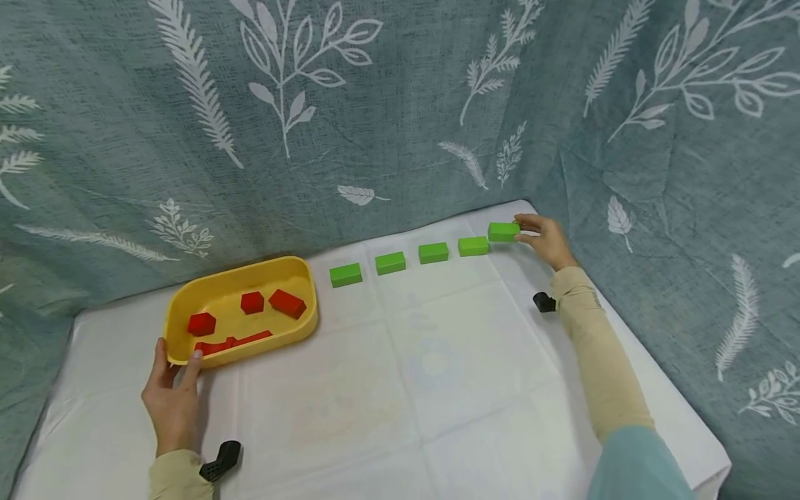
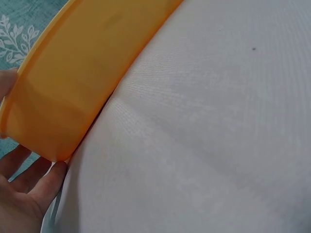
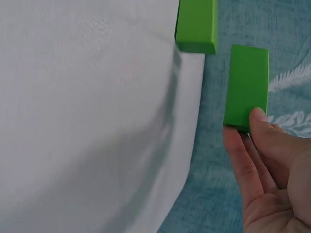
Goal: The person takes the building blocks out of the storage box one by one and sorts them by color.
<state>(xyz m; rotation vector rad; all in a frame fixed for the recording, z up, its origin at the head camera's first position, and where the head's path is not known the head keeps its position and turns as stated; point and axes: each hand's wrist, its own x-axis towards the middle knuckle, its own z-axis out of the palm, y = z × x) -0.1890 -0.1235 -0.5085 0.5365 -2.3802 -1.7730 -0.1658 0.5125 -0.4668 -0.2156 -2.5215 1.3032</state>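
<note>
My left hand (image 1: 171, 406) grips the near left corner of a yellow tray (image 1: 262, 351), thumb over the rim and fingers beneath the corner in the left wrist view. Inside lie red blocks: a longer one (image 1: 287, 303), two chunky ones (image 1: 252, 302) and a thin notched red piece (image 1: 232, 343) along the near wall. At the far right corner of the table, my right hand (image 1: 548, 242) pinches one end of a green block (image 3: 247, 85) between thumb and fingers. Just left of it sits another green block (image 1: 473, 246), with a gap between the two in the right wrist view.
More green blocks (image 1: 390, 263) stand in a spaced row along the back edge, between tray and right hand. A white cloth (image 1: 406, 375) covers the table. Patterned teal curtains (image 1: 400, 104) hang close behind and to the right. Black devices (image 1: 221, 460) sit at both wrists.
</note>
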